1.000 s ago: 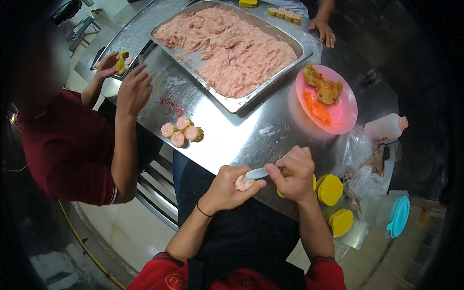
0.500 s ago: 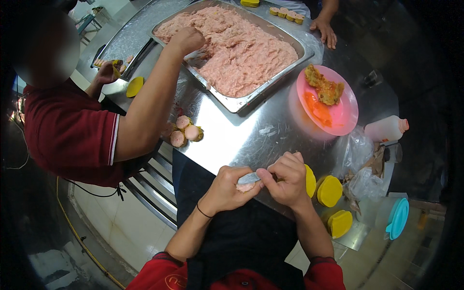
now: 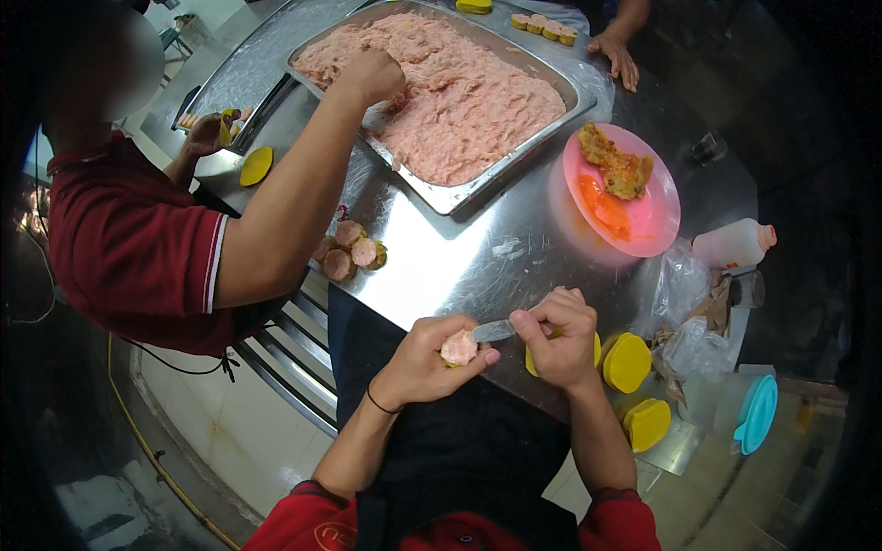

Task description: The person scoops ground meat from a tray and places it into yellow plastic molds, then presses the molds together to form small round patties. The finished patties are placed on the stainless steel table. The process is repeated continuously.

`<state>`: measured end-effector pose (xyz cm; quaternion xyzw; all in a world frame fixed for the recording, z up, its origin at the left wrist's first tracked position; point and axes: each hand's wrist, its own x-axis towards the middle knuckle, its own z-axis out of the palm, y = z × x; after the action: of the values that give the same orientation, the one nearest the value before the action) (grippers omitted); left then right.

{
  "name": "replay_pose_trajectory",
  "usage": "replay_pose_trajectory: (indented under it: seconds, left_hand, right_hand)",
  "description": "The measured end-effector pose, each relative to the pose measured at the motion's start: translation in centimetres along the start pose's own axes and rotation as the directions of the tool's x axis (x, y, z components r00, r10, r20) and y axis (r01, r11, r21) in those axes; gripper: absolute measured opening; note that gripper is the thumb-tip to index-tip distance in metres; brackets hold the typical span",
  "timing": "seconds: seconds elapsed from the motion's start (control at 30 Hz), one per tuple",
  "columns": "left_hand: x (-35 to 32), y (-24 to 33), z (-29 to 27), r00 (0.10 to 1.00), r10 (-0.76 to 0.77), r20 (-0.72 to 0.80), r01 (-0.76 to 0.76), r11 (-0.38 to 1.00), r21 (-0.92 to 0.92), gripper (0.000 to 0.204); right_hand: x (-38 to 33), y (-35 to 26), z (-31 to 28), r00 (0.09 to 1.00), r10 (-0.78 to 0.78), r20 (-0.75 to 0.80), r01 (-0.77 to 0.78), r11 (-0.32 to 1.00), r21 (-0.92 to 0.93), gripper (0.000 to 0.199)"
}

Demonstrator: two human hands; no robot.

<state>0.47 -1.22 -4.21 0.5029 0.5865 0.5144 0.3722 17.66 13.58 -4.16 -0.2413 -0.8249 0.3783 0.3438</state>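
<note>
My left hand [image 3: 424,367] is closed around a dumpling [image 3: 458,348], a yellow wrapper whose open top shows pink minced filling. In my right hand [image 3: 560,344] is a small spatula with a flat metal blade [image 3: 494,331]; its tip meets the filling's right edge. My fingers hide most of the spatula's handle. Yellow wrappers lie partly hidden behind that hand, and beside it are a wrapper stack [image 3: 627,362] and a nearer stack [image 3: 647,424]. Several filled dumplings [image 3: 349,250] stand together at the table's left edge.
Beyond my hands is a deep metal tray [image 3: 448,201] of pink mince. A co-worker's arm [image 3: 303,184] reaches into it from the left; another person's hand [image 3: 617,57] rests far right. A pink bowl [image 3: 669,216], bottle [image 3: 730,245], plastic bag [image 3: 675,289] and turquoise-lidded container [image 3: 757,415] line the right.
My right hand has shifted right, drawing the spatula blade off the dumpling's top, so the filling now shows. The co-worker's hand in the tray has moved slightly right.
</note>
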Motion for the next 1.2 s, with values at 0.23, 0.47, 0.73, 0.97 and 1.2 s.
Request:
replay_pose_trajectory:
  seconds: [0.23,0.47,0.73,0.97,1.2]
  left_hand:
    - [0.0,0.0,0.2,0.998,0.043,-0.051,-0.039,0.997,0.071,0.025]
    - [0.0,-0.3,-0.1,0.997,0.071,-0.026,-0.066,0.983,0.171,0.023]
    - [0.4,0.5,-0.2,0.968,0.158,-0.198,-0.137,0.984,0.116,0.023]
    - [-0.1,0.3,0.3,0.997,0.034,-0.067,-0.027,0.995,0.101,0.023]
    - [0.1,0.2,0.3,0.994,0.039,-0.106,-0.028,0.994,0.103,0.022]
  right_hand:
    - [0.2,-0.6,0.3,0.996,-0.077,0.045,0.081,0.993,-0.083,0.031]
    - [0.0,-1.0,1.1,0.994,0.028,0.102,-0.024,0.999,-0.034,0.033]
    - [0.3,0.1,-0.3,0.996,0.089,-0.015,-0.087,0.993,0.082,0.033]
    - [0.2,-0.5,0.4,0.998,-0.025,0.061,0.026,0.999,-0.03,0.033]
    - [0.2,-0.4,-0.1,0.992,-0.124,-0.021,0.121,0.987,-0.107,0.03]
